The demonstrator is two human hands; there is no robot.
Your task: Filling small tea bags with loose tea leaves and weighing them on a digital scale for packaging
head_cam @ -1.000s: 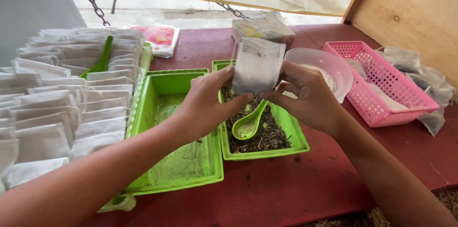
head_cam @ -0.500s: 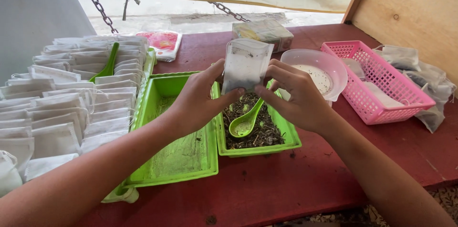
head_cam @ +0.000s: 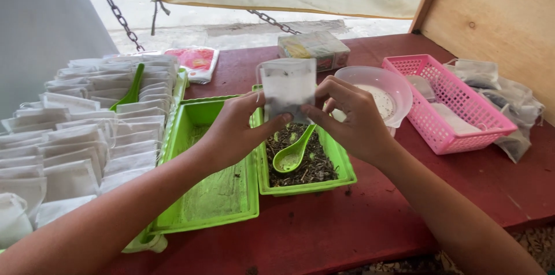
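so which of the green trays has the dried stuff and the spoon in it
The small green tray below both hands, holding dark dried bits and a green spoon. The larger green tray beside it is nearly bare.

I see my left hand [head_cam: 234, 130] and my right hand [head_cam: 352, 119] pinching a small white filter bag [head_cam: 287, 87] between them, upright, above a green tray [head_cam: 341, 165] of dark dried leaves. A green spoon [head_cam: 293, 152] lies in those leaves, bowl toward me. Just left of it sits a bigger green tray [head_cam: 199, 116], nearly bare. Farther left, rows of filled white bags [head_cam: 81, 142] lie stacked, with a second green spoon [head_cam: 130, 90] among them. To my right a clear plastic bowl [head_cam: 393, 81] stands beside a pink basket [head_cam: 448, 104] on the dark red table [head_cam: 370, 223].
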